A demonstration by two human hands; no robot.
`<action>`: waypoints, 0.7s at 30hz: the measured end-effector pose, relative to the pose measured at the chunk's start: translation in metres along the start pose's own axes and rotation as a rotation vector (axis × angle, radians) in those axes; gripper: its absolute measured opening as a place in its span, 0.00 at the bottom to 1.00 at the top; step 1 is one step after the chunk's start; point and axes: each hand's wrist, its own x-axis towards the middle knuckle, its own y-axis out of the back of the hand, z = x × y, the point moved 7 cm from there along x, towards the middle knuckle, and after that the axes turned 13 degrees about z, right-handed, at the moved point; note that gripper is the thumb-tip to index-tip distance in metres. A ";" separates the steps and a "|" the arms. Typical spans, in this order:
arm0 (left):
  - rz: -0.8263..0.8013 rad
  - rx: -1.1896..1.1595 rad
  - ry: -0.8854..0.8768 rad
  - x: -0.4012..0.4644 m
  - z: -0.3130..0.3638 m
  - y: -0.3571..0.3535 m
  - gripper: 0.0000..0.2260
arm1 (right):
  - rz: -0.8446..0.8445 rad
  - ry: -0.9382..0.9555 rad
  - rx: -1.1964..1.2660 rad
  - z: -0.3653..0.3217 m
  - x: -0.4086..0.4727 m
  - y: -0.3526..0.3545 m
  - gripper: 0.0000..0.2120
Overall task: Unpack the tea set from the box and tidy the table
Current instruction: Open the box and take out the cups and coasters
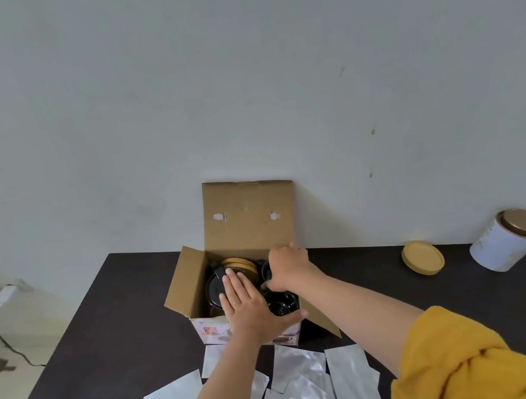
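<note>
An open cardboard box [187,281] stands at the back of the dark table [112,331], its lid flap [247,214] upright against the wall. Inside lie a black teapot [216,291], wooden lids [239,264] and black cups [282,305]. My left hand [251,309] reaches over the box's front edge with straight fingers lying flat on the teapot. My right hand [287,270] reaches into the right side of the box, fingers curled down round a black cup [265,269]; what its fingertips hold is hidden.
Several silver foil sachets [308,378] lie spread on the table in front of the box. A round wooden lid [422,258] and a tipped white tin [506,243] with a gold lid lie at the back right. A charger and cable [4,330] lie on the floor at left.
</note>
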 end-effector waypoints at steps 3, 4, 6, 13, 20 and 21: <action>-0.010 0.011 -0.002 0.001 0.000 -0.001 0.68 | 0.009 -0.013 -0.005 -0.001 0.005 -0.002 0.28; -0.010 0.013 -0.002 0.001 0.000 -0.001 0.68 | 0.025 -0.017 0.008 0.000 0.005 -0.001 0.27; -0.014 0.018 -0.001 0.000 0.000 -0.001 0.68 | 0.067 -0.023 0.047 0.003 0.004 0.002 0.26; -0.024 0.037 0.015 -0.001 0.000 0.001 0.69 | 0.211 -0.027 0.179 0.008 -0.001 0.036 0.30; -0.005 0.053 0.033 -0.002 0.001 0.003 0.70 | 0.304 -0.095 0.284 0.058 -0.022 0.065 0.28; 0.000 0.057 0.033 -0.002 0.001 0.003 0.70 | 0.289 -0.109 0.279 0.070 -0.026 0.064 0.28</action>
